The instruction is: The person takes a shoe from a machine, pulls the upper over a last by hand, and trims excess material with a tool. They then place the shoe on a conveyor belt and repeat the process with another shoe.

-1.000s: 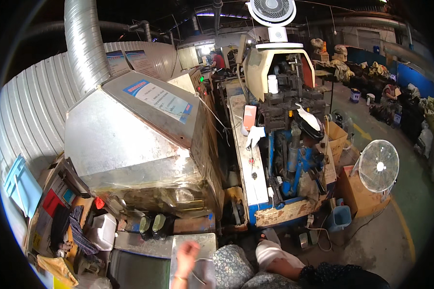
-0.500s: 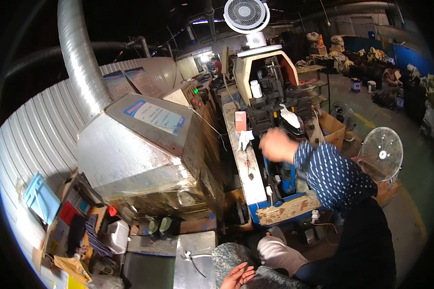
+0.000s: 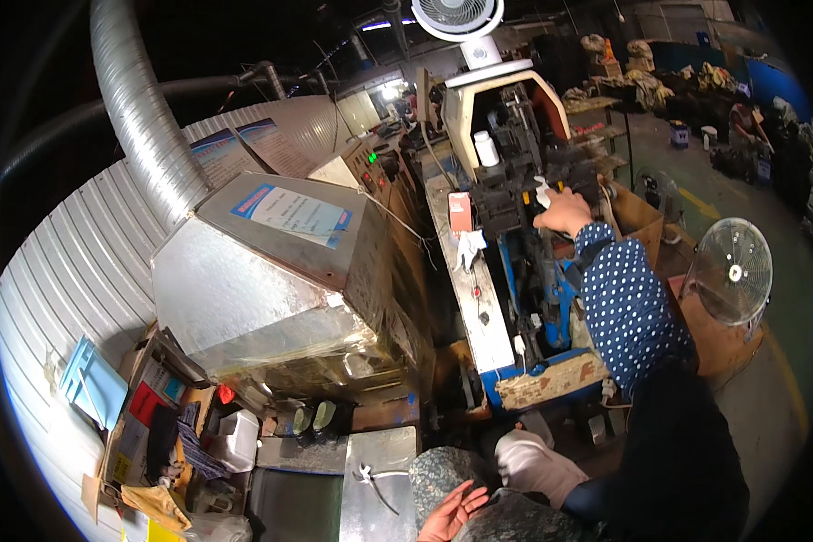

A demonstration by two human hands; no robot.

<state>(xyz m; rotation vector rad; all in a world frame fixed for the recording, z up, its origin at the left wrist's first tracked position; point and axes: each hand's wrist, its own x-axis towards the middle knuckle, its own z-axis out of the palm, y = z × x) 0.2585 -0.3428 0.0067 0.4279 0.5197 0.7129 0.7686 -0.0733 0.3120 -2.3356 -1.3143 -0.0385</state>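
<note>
My right hand [image 3: 566, 213], in a dark sleeve with white dots, reaches forward to the black machine [image 3: 506, 206] with blue frame parts. Its curled fingers lie on a white crumpled piece of cloth [image 3: 542, 191], and the hand hides most of it. Low in the picture my left hand [image 3: 454, 513] rests by dark patterned fabric [image 3: 443, 479] over my lap, fingers loosely apart and nothing in them. A pink-screened phone [image 3: 460, 213] stands on the pale ledge [image 3: 483, 336] left of the machine. Another white crumpled cloth [image 3: 469, 248] hangs just below the phone.
A metal hood [image 3: 244, 280] with a duct [image 3: 144, 108] fills the left. A white bottle [image 3: 486, 149] and a white fan [image 3: 459, 14] sit on the machine. At the right stands a round fan [image 3: 732, 271]. A cluttered box [image 3: 144, 397] is at the lower left.
My right hand has moved forward and right, from above the machine's near part onto the white cloth. My left hand stays low, fingers slightly more spread. The whole view has shifted a little.
</note>
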